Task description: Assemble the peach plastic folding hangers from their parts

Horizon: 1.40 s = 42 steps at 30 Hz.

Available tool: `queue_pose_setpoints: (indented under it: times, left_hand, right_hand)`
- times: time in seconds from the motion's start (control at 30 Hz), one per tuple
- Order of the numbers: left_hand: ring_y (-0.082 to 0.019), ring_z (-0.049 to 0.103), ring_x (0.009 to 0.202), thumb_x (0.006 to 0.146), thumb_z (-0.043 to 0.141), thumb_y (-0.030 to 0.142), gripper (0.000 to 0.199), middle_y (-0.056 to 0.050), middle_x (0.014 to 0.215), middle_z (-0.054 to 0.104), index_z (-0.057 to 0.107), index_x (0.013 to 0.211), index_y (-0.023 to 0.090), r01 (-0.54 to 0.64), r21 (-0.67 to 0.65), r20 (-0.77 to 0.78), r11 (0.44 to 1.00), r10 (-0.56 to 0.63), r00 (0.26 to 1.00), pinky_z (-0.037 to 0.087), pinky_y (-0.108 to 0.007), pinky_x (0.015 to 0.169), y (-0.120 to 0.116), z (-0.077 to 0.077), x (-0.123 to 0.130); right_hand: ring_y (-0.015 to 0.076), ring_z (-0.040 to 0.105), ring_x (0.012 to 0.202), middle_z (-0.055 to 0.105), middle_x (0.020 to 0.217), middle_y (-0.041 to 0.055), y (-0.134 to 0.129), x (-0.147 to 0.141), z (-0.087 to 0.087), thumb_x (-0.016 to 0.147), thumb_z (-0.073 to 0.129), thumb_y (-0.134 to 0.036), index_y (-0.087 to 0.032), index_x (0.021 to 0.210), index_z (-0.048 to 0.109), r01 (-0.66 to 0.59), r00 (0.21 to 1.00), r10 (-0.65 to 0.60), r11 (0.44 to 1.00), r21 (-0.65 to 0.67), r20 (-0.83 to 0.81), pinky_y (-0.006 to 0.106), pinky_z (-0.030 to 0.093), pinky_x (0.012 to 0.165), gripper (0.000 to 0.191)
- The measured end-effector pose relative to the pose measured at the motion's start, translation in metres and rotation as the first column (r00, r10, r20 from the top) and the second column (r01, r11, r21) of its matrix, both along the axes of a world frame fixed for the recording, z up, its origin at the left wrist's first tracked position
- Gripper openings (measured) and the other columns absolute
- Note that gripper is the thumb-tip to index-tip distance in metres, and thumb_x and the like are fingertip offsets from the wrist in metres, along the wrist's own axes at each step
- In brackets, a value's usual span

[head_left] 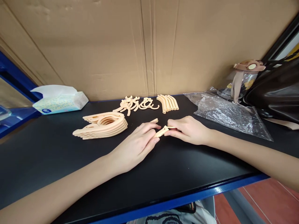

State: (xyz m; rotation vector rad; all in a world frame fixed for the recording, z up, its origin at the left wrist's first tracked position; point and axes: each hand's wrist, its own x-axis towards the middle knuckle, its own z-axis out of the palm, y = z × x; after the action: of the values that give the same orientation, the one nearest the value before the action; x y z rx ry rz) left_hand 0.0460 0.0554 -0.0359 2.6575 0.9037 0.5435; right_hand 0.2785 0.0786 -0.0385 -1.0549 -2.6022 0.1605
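Over the middle of the black table, my left hand (140,140) grips a beige plastic piece (160,133) that looks like part of a clothes hanger. My right hand (190,130) pinches a thin beige piece (171,127), its tip meeting the end of the piece in my left hand. Fingers hide most of both pieces, so whether they are joined I cannot tell. Another beige end (154,120) shows just beyond my left fingers. Left of my hands lies a stack of curved beige hanger parts (102,126). Behind are small beige hooks (146,104) and a row of curved beige arms (168,103).
A tissue pack (62,99) sits at the back left. Crumpled clear plastic bags (224,112) lie at the right, near a water bottle (249,76) with a strap and a dark bag (277,90). Cardboard (116,46) walls the back; a blue edge (187,199) runs along the front.
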Motion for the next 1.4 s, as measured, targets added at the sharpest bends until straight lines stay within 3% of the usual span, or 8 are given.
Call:
queue_pose_setpoints:
  times: [0.53, 0.77, 0.97, 1.27, 1.4]
  left_hand:
    - [-0.022, 0.032, 0.135, 0.100, 0.033, 0.027, 0.031, -0.006, 0.131, 0.051, 0.051, 0.125, 0.022, 0.021, 0.009, 0.000, 1.000, -0.021, 1.000, 0.034, -0.041, 0.110, 0.0001, -0.0001, -0.0006]
    - [-0.020, 0.030, 0.136, 0.100, 0.032, 0.026, 0.032, -0.005, 0.133, 0.050, 0.050, 0.125, 0.021, 0.014, 0.004, -0.027, 1.000, -0.014, 1.000, 0.033, -0.037, 0.111, 0.0004, 0.0013, 0.0004]
    - [-0.022, 0.032, 0.135, 0.100, 0.032, 0.026, 0.033, -0.005, 0.132, 0.051, 0.051, 0.126, 0.022, 0.016, -0.004, 0.002, 1.000, -0.016, 1.000, 0.034, -0.040, 0.111, -0.0003, 0.0023, -0.0008]
    - [-0.022, 0.029, 0.137, 0.100, 0.029, 0.027, 0.036, -0.007, 0.131, 0.051, 0.048, 0.130, 0.020, 0.036, 0.006, -0.048, 0.999, -0.035, 0.998, 0.033, -0.039, 0.111, 0.0003, 0.0024, -0.0006]
    - [-0.021, 0.028, 0.137, 0.101, 0.029, 0.027, 0.036, -0.007, 0.132, 0.050, 0.048, 0.130, 0.019, 0.038, 0.009, -0.068, 0.999, -0.038, 0.997, 0.032, -0.039, 0.112, -0.0003, 0.0025, -0.0013]
  right_hand:
    - [0.0104, 0.037, 0.050, 0.045, 0.060, -0.0025, 0.0002, -0.0012, -0.0032, 0.097, 0.021, -0.055, -0.020, 0.075, 0.039, -0.020, 1.000, 0.021, 0.999, -0.042, 0.017, 0.023, 0.024, 0.051, 0.045]
    - [0.0114, 0.043, 0.050, 0.052, 0.064, -0.0010, -0.0006, -0.0018, -0.0027, 0.098, 0.015, -0.053, -0.019, 0.078, 0.041, -0.038, 0.992, 0.021, 0.991, 0.130, 0.123, 0.025, 0.020, 0.048, 0.047]
    - [0.0124, 0.047, 0.050, 0.056, 0.064, 0.0008, -0.0013, -0.0015, -0.0018, 0.100, 0.014, -0.048, -0.018, 0.079, 0.046, -0.066, 0.974, -0.003, 0.953, 0.297, 0.226, 0.027, 0.017, 0.046, 0.049]
    - [0.0111, 0.046, 0.048, 0.054, 0.062, 0.0004, -0.0049, -0.0002, 0.0026, 0.101, 0.024, -0.041, -0.016, 0.076, 0.051, -0.171, 0.947, -0.017, 0.818, 0.549, 0.320, 0.028, 0.017, 0.047, 0.044]
    - [0.0121, 0.045, 0.049, 0.052, 0.061, 0.0004, -0.0058, -0.0006, 0.0036, 0.100, 0.028, -0.039, -0.017, 0.073, 0.051, -0.198, 0.937, -0.022, 0.788, 0.583, 0.348, 0.029, 0.019, 0.048, 0.042]
